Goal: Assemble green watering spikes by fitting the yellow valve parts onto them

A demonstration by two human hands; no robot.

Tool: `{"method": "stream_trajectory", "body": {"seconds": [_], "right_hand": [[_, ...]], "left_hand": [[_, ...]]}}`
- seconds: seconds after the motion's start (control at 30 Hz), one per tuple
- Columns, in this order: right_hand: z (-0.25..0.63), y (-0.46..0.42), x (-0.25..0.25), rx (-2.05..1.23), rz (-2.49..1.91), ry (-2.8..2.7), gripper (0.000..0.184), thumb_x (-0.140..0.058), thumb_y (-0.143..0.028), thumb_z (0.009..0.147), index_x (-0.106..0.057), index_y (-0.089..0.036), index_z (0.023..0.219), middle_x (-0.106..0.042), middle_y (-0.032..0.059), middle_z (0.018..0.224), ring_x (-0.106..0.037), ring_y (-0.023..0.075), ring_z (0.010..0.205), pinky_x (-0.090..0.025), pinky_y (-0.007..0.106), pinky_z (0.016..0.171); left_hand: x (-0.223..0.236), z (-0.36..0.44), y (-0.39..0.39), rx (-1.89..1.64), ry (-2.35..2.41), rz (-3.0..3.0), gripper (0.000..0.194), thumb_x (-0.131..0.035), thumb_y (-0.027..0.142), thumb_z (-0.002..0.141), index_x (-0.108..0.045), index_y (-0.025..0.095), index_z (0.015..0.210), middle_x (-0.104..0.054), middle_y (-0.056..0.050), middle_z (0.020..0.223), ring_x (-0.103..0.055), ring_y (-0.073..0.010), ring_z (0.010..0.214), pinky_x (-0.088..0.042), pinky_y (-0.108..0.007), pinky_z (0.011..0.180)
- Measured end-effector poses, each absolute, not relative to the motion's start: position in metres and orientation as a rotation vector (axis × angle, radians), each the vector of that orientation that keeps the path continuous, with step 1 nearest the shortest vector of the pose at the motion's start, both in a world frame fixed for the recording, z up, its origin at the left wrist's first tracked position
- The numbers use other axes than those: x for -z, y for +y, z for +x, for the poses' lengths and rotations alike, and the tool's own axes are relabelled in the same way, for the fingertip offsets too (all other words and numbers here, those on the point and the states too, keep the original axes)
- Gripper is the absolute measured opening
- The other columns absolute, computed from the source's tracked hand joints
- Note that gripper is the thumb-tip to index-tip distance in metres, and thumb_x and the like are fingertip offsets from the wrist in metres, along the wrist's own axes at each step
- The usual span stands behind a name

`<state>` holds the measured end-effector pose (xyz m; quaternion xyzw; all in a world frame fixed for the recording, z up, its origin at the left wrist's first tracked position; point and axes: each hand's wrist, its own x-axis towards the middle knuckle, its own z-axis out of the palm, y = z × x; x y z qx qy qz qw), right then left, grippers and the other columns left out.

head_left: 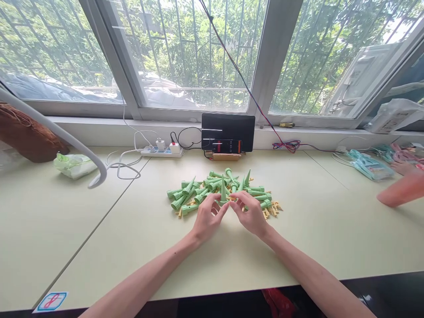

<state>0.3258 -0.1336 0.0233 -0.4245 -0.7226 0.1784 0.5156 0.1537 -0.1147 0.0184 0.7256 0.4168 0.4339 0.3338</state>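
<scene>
"Green spikes [179,202], where are they?"
"Heaped on the pale table [132,243], after the plastic packet [74,165] and the power strip [162,151]."
"What about the left hand [208,216]?"
"Thumb and fingers close around the base of an upright spike [223,187]."
"And the right hand [251,214]?"
"Just beside it, fingertips pinching a small yellow piece [232,199]."
"Farther right?"
"Loose yellow pieces [273,208] at the heap's edge, then teal items [369,164] in clear plastic, near another person's blurred hand [402,167]"
</scene>
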Motion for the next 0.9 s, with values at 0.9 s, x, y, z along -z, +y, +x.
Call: {"method": "stream_trajectory", "body": {"seconds": [0.9], "right_hand": [[0.3265, -0.132, -0.0193, -0.431, -1.125, -1.73, 0.025, -0.049, -0.031, 0.098, -0.061, -0.019, 0.08, -0.063, 0.0027, 0.072, -0.056, 0.0148, 0.062, -0.045, 0.027, 0.057]], "left_hand": [[-0.0092, 0.151, -0.1127, -1.199, 0.986, 2.064, 0.021, -0.059, 0.028, 0.091, -0.057, 0.023, 0.111, -0.054, -0.002, 0.098, -0.058, -0.0062, 0.063, -0.053, -0.019, 0.052]]}}
